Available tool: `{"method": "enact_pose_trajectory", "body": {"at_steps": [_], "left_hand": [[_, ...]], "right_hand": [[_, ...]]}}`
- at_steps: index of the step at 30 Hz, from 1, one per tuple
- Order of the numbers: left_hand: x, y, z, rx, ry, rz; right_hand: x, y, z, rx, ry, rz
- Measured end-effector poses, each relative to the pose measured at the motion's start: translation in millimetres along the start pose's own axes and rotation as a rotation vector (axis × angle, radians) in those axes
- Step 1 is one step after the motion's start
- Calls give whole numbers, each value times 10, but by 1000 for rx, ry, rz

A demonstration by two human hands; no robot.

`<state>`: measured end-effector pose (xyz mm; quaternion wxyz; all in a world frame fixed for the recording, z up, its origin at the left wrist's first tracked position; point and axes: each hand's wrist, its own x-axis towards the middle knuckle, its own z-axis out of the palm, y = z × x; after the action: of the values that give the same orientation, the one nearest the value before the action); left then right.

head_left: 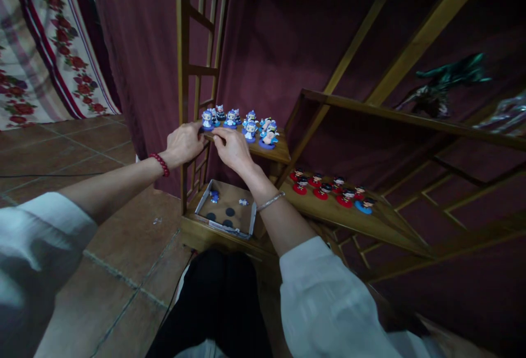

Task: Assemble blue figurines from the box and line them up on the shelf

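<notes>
On the upper wooden shelf [275, 151] stand several small blue-and-white figurines [250, 130] on purple-blue round bases. My left hand [186, 143], with a red bead bracelet, is at the shelf's left front corner, fingers curled inward; its fingertips are partly hidden. Just right of it, my right hand [233, 148] is closed with thumb and fingers together at the front edge. Whatever either hand may hold is too small or hidden to name. The nearest figurine [207, 120] stands just behind and between the two hands.
Below, an open cardboard box [251, 221] contains two small figurine pieces and several dark discs. Red-based figurines [321, 191] and one blue-based figurine [365, 205] stand on a lower shelf [370, 229]. A wooden lattice post [183, 73] rises at left. Dark green ornament [452, 73] sits upper right.
</notes>
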<state>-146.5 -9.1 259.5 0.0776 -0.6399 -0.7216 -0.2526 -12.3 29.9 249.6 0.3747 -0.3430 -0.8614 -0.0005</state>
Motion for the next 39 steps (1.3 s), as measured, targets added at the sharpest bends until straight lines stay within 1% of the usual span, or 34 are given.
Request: {"method": "enact_pose_trajectory", "body": {"at_steps": [6,11,14,20,25,26,29,31,33,34,37,39], "left_hand": [[-71,-22,94,-44,58,76],[-117,-90,225,-79,120,164],[-159,-110,303,-88,158,208],[-292,-118,424,11,193,259],[-409,-166,567,70,192,334],[-427,-180,609,55,183,371],[-470,-227,765,-82,246,507],[-495,-257,887,-143,266,585],[-529,-277,1019,-165,223,633],[-551,-282,1087,-162,186,634],[-632,-279,1309,-118,40,589],[-687,-269,1464,-81,-88,541]], "right_hand": [[-116,21,-18,59,42,-25],[-281,45,-13,64,77,-32],[-374,59,-7,59,71,-32],[-502,92,24,96,70,-86],[-641,166,138,125,81,-110],[-674,190,173,131,91,-121],[-782,281,308,146,109,-151],[-864,360,422,147,109,-123],[-960,453,551,149,111,-48],[-1013,503,618,150,93,-4],[-1185,657,805,137,11,128],[-1303,753,903,128,-81,212]]}}
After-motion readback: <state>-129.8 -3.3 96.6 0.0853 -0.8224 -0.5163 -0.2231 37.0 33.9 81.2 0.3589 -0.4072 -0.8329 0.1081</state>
